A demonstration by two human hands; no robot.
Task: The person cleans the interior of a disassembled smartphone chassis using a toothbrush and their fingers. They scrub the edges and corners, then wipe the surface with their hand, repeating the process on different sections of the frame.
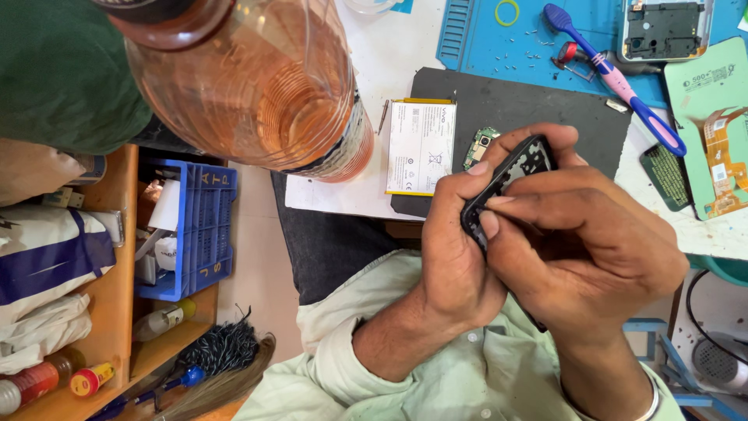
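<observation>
Both hands are working together in the middle right of the frame, just below the edge of the white table point(366, 199). The left hand point(456, 257) is wrapping its fingers around a black phone frame point(518, 168), gripping it from the left side, with the thumb lying along the frame's edge. The right hand point(592, 249) is curling over the frame from the right, and its fingertips are pressing and pinching at the frame's left edge. So both hands are closed on the same black piece, which is tilting up toward the top of the picture. Just above the hands, a dark grey mat point(538, 105) is lying on the table. A flat white battery with yellow edges point(421, 146) is resting at the mat's left side, and a small green circuit board point(481, 146) is sitting just beside it. In the upper right, a pink and blue toothbrush point(623, 86) is lying across a blue work mat point(499, 43). A big clear bottle point(249, 78) is filling the upper left. A blue plastic crate point(204, 226) is sitting on a wooden shelf at the left.
</observation>
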